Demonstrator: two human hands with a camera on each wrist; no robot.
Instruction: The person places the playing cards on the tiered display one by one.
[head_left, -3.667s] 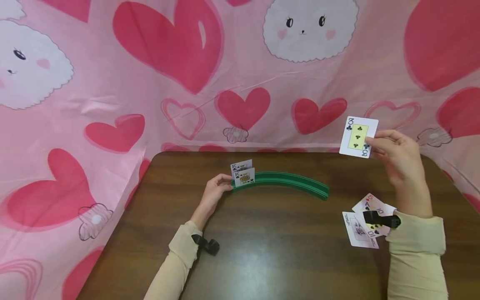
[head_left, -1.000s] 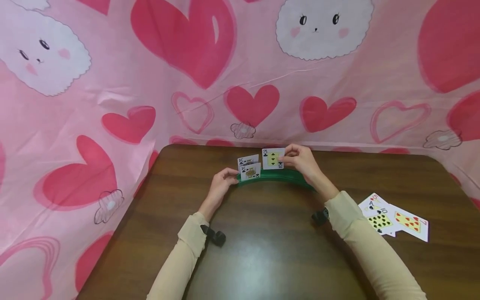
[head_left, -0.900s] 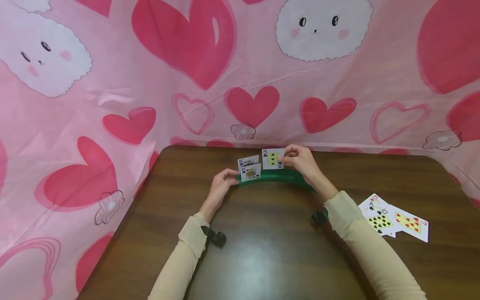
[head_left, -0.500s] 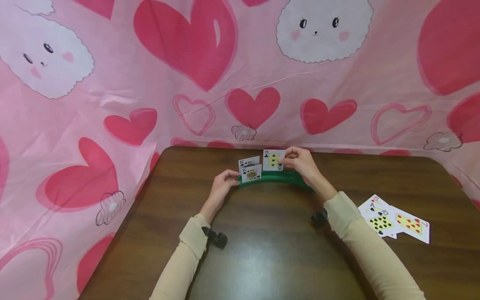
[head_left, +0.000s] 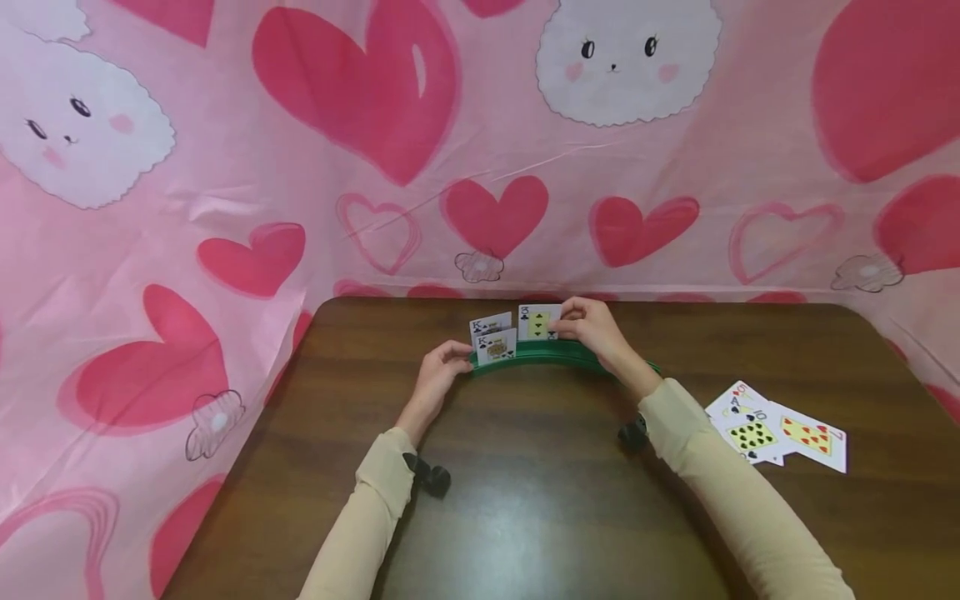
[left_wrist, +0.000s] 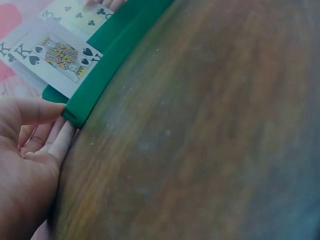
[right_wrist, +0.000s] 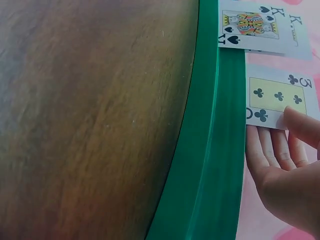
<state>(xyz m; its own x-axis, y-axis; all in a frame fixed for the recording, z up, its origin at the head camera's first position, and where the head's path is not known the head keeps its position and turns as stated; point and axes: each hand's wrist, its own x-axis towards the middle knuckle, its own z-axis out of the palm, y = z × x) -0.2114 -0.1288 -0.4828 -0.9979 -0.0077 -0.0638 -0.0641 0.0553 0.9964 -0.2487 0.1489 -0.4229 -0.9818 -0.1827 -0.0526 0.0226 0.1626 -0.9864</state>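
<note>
A curved green card holder [head_left: 555, 353] lies across the far part of the table. My left hand [head_left: 438, 379] pinches its left end between thumb and fingers, as the left wrist view shows. Near that end, the king of spades [head_left: 497, 345] stands in front of a king of clubs [head_left: 483, 322], both upright in the holder. My right hand [head_left: 596, 332] pinches the right edge of a three of clubs [head_left: 537, 323], thumb on its face. In the right wrist view, the bottom edge of the three of clubs [right_wrist: 275, 95] meets the holder's rear rim, to the right of the kings.
On the table's right side lies a loose face-up pile, with a ten of spades [head_left: 752, 436], a seven of hearts [head_left: 813, 437] and an ace partly covered. My right sleeve [head_left: 720, 467] passes beside them. A pink heart-print cloth [head_left: 495, 142] hangs behind the brown table [head_left: 510, 517].
The right hand has carried the three of clubs from above the table's right side left and down to the holder. During the last second both hands stay nearly still; the view shifts slightly.
</note>
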